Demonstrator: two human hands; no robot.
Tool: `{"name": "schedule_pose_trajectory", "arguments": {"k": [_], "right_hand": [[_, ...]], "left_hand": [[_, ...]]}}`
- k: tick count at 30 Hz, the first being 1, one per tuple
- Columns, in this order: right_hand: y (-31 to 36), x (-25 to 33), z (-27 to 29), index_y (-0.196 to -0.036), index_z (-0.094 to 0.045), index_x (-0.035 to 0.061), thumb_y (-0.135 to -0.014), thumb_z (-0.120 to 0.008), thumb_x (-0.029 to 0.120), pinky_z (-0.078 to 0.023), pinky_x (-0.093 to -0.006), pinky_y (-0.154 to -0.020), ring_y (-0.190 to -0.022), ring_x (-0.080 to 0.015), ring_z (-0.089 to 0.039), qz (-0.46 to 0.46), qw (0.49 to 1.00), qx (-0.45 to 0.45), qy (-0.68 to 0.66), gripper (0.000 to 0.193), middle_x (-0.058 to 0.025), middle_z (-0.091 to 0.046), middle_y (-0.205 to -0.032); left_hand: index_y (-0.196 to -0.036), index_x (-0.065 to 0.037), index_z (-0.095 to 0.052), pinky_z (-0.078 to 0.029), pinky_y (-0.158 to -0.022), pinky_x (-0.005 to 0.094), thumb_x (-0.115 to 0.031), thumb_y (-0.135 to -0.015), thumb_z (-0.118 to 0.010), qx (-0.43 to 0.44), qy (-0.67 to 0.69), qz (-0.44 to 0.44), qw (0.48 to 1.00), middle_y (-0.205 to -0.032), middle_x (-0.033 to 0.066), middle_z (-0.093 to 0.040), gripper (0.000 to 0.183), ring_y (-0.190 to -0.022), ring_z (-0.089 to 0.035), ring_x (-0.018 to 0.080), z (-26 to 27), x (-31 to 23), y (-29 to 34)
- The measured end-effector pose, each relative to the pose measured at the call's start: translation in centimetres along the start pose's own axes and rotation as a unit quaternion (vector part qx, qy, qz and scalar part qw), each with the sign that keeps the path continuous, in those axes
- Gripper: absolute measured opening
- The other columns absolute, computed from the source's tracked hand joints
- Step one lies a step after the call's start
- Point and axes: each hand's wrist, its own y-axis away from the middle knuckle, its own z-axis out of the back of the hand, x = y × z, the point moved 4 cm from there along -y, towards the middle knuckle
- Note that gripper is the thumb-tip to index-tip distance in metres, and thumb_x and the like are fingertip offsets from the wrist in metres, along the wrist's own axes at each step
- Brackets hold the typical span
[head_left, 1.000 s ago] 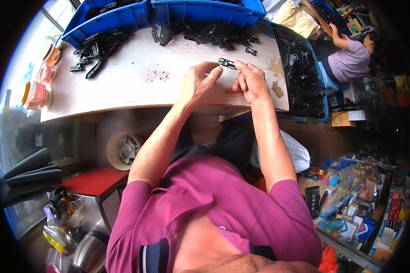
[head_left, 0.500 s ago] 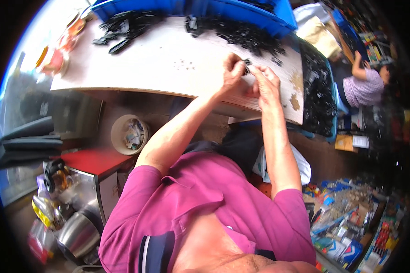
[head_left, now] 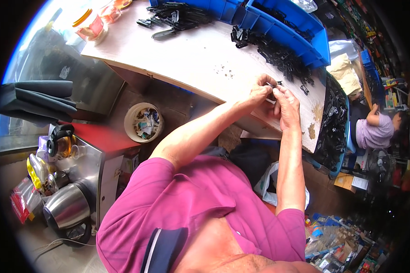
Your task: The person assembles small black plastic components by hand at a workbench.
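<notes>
Over the near edge of the pale table (head_left: 187,59), my left hand (head_left: 261,92) and my right hand (head_left: 287,105) meet, fingertips pinched together. Between them is a small black part (head_left: 272,86), mostly covered by my fingers, so its exact kind does not show. Just beyond my hands a heap of small black plastic parts (head_left: 282,59) spreads along the table, with a loose black part (head_left: 304,89) to the right. Farther left lies a pile of longer black pieces (head_left: 177,18). Tiny specks (head_left: 223,71) are scattered on the tabletop left of my hands.
Blue bins (head_left: 321,45) line the table's far side. A large tub of black parts (head_left: 335,123) stands at its right end. On the floor is a white bucket of scraps (head_left: 131,123); a red-topped cabinet (head_left: 107,139) and steel kettle (head_left: 68,207) are at left. Another person (head_left: 373,132) works at right.
The view has turned, so the table and bins appear shifted right and tilted. My hands stay together at the small black part.
</notes>
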Motion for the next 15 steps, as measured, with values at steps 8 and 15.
{"name": "schedule_pose_trajectory", "arguments": {"k": [8, 15], "right_hand": [[0.0, -0.1, -1.5, -0.089, -0.058, 0.0056, -0.087, -0.067, 0.02, -0.043, -0.0236, -0.039, -0.038, -0.0082, -0.043, -0.034, 0.998, 0.024, -0.038, 0.018, -0.0005, -0.052, -0.053], [0.2, -1.1, -2.1, -0.088, -0.056, 0.0062, -0.088, -0.063, 0.015, -0.046, -0.0294, -0.039, -0.036, -0.014, -0.047, 0.005, 0.995, 0.067, -0.076, 0.012, -0.0023, -0.047, -0.046]], "left_hand": [[-0.115, -0.002, -0.05, -0.055, -0.055, 0.026, -0.01, -0.09, -0.057, -0.088, 0.027, 0.08, 0.993, -0.093, 0.0092, -0.059, 0.027, -0.066, -0.056, 0.0109, 1.1, -1.5, 1.3], [-0.111, -0.004, -0.058, -0.049, -0.058, 0.025, -0.018, -0.089, -0.064, -0.118, -0.382, -0.184, 0.898, -0.088, 0.0035, -0.062, 0.027, -0.069, -0.057, 0.011, 4.3, -5.6, 3.5]]}}
